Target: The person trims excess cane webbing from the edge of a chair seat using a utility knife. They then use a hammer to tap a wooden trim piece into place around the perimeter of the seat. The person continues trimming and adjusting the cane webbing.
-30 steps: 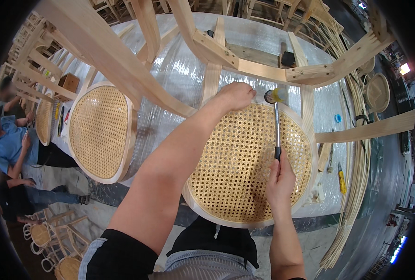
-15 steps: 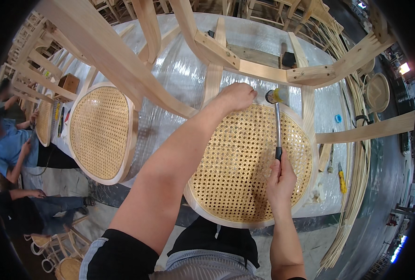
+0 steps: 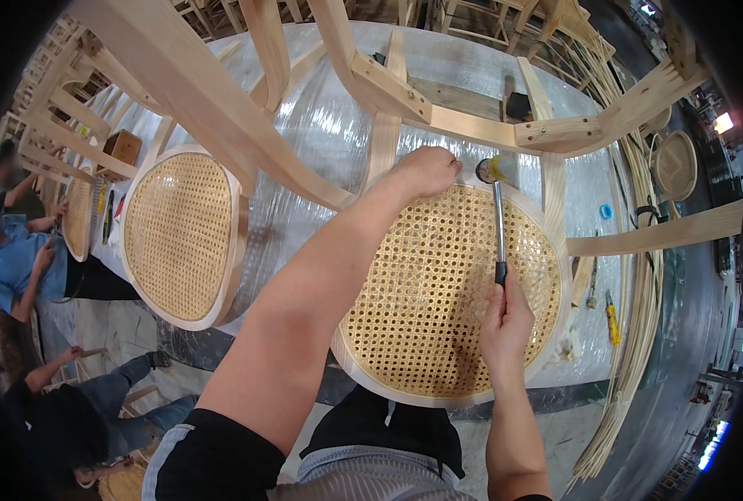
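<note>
In front of me lies a round chair seat (image 3: 438,309) of pale wood with woven cane in its middle. My left hand (image 3: 428,171) is closed at the seat's far rim, fingertips pressed together; what they pinch is too small or hidden to make out. With my right hand (image 3: 507,326) I grip the black handle of a mallet (image 3: 498,221), which has a metal shaft and a yellow and dark head. The mallet's head is just right of my left fingers, over the far rim. Pale wooden legs and a curved back frame (image 3: 472,127) rise from beyond the seat.
A second cane seat (image 3: 179,238) stands on the left of the plastic-covered table (image 3: 305,125). On the right are a yellow-handled tool (image 3: 613,321), a blue ring (image 3: 605,212) and a long bundle of cane strips (image 3: 639,351). Co-workers (image 3: 21,259) are at the far left.
My hands and the mallet have barely moved; the mallet's head has tipped slightly. At lower left, a person in dark clothes has shifted and now holds out a thin object.
</note>
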`<action>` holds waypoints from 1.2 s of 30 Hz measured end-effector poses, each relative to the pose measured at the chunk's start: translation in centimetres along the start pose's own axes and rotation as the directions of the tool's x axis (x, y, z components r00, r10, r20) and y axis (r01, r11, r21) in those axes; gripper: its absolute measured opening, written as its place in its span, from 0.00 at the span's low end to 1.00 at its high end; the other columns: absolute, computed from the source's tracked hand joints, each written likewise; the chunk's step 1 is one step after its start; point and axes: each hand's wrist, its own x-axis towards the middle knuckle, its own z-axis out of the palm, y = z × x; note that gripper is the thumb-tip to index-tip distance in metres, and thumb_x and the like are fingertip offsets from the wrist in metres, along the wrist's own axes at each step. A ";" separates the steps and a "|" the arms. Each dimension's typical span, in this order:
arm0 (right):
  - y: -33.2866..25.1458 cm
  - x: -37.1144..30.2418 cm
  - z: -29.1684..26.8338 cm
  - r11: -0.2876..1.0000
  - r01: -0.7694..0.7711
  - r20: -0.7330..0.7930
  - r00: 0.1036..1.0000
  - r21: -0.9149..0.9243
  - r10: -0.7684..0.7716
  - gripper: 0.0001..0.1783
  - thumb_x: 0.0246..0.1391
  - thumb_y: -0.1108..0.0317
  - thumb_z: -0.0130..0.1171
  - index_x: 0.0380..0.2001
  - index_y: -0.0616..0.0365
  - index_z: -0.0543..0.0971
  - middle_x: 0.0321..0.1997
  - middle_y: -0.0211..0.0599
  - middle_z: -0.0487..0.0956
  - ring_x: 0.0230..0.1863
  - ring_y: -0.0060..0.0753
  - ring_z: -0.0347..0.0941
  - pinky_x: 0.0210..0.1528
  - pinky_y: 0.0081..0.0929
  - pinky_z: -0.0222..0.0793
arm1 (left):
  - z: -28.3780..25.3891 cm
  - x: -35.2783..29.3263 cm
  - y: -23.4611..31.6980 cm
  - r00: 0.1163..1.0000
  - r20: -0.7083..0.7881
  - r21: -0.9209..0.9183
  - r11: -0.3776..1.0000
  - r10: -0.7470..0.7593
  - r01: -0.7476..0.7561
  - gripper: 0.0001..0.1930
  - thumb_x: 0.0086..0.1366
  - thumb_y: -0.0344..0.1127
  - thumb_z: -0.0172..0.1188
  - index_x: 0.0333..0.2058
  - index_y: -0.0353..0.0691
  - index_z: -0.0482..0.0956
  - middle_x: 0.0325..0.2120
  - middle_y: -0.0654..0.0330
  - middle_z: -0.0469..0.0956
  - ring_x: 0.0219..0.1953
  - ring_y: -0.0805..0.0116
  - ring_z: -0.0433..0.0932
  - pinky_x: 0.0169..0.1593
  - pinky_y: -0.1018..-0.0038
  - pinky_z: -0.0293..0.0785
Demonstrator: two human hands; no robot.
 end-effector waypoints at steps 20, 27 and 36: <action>0.3 0.1 0.1 1.000 0.023 -0.003 1.000 -0.014 -0.023 0.24 0.76 0.72 0.53 0.71 0.66 0.74 0.35 0.50 0.80 0.31 0.39 0.77 0.37 0.35 0.74 | 0.1 0.0 -0.2 1.000 0.009 -0.013 1.000 0.003 -0.003 0.24 0.78 0.50 0.51 0.49 0.36 0.89 0.51 0.40 0.86 0.55 0.37 0.83 0.64 0.51 0.76; -0.3 0.8 -0.3 0.997 -0.053 0.045 0.997 -0.060 0.056 0.25 0.76 0.72 0.53 0.72 0.63 0.74 0.35 0.50 0.80 0.33 0.39 0.77 0.38 0.35 0.74 | 0.1 0.2 -0.3 1.000 -0.012 -0.017 1.000 -0.004 0.003 0.25 0.78 0.50 0.51 0.50 0.35 0.88 0.51 0.40 0.86 0.56 0.37 0.83 0.64 0.51 0.76; 0.2 0.7 -0.2 0.995 -0.012 0.013 1.000 -0.094 0.013 0.25 0.75 0.73 0.55 0.72 0.61 0.75 0.34 0.48 0.80 0.30 0.41 0.77 0.38 0.37 0.74 | -0.1 0.2 -0.2 1.000 0.004 -0.017 1.000 -0.011 0.011 0.24 0.78 0.50 0.51 0.49 0.36 0.88 0.51 0.40 0.85 0.56 0.37 0.82 0.64 0.51 0.76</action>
